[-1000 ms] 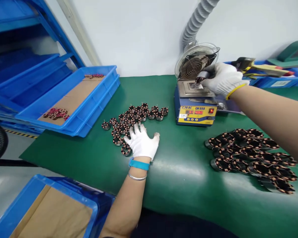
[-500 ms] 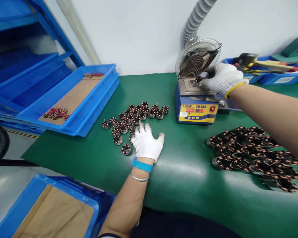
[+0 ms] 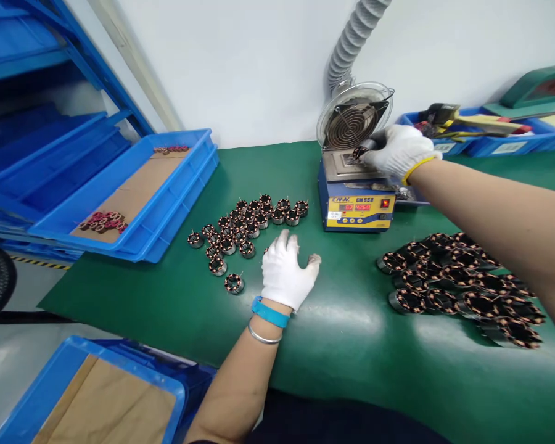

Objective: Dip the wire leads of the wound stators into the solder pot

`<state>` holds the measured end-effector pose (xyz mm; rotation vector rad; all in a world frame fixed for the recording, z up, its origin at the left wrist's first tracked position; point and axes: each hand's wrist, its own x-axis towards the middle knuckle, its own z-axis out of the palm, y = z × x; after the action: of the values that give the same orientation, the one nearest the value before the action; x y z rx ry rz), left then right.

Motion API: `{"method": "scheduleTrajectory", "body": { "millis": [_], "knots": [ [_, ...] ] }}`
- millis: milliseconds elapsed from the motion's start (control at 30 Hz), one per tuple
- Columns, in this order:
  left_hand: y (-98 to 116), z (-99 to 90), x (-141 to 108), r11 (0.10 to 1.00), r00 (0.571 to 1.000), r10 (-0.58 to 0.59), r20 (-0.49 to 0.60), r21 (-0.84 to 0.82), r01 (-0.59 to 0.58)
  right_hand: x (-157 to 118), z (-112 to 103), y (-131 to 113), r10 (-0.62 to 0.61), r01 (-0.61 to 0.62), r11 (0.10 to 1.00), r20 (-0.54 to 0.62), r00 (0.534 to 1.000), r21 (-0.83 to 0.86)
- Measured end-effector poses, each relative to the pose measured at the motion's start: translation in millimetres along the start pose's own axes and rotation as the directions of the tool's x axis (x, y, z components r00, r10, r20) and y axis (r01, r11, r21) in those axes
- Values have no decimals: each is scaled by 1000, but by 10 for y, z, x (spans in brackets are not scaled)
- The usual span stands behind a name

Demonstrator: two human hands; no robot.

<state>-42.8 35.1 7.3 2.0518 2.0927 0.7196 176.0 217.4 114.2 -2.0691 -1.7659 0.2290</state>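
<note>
My right hand (image 3: 400,151), in a white glove with a yellow cuff, holds a copper-wound motor stator (image 3: 359,153) tilted over the metal top of a blue and yellow solder pot (image 3: 357,213). My left hand (image 3: 287,271), in a white glove, is low over the green table, palm down, with thumb and fingers apart. The edge of another stator (image 3: 265,251) shows by its fingertips, mostly hidden. To its left stands a cluster of small stators (image 3: 238,225), with a single stator (image 3: 234,283) nearer me.
Rows of stators (image 3: 460,277) stand on the right of the green table (image 3: 342,345). A blue crate (image 3: 152,240) with red-wound parts sits at the left edge. A round fan guard (image 3: 351,126) and grey hose (image 3: 351,49) rise behind the pot. Blue bins (image 3: 504,145) hold tools.
My left hand has moved right, away from the cluster, and a stator by its fingers has shifted with it. My right hand still holds its stator at the pot. The view has shifted slightly.
</note>
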Motion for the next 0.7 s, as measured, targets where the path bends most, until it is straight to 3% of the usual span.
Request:
{"method": "scheduleTrajectory", "body": {
  "millis": [167, 267, 367, 467, 567, 600, 667, 700],
  "knots": [
    [-67, -166, 76, 965, 960, -253, -120, 37, 259, -74, -99, -37, 31, -30, 999, -33, 999, 39],
    [-110, -242, 117, 930, 933, -360, 2, 80, 359, -183, -194, -28, 46, -39, 984, -40, 998, 174],
    [-136, -254, 134, 928, 922, -363, 134, 135, 346, -416, -211, 14, -77, 21, 917, 125, 989, 398],
    [-133, -212, 133, 938, 924, -336, 182, 156, 311, -804, -126, 103, -210, 43, 904, 355, 911, 426],
    [-105, -153, 110, 961, 938, -266, 223, 137, 240, -1250, 48, 281, -300, 260, 954, 528, 795, 151],
    [-94, -139, 97, 971, 942, -233, 243, 117, 210, -1377, 119, 365, -351, 393, 918, 567, 745, 52],
    [-75, -129, 61, 987, 939, -162, 305, 47, 155, -1566, 252, 555, -474, 637, 766, 596, 648, -84],
    [-69, -131, 41, 990, 930, -132, 343, 4, 139, -1629, 300, 648, -542, 703, 704, 560, 627, -105]
  ]
}}
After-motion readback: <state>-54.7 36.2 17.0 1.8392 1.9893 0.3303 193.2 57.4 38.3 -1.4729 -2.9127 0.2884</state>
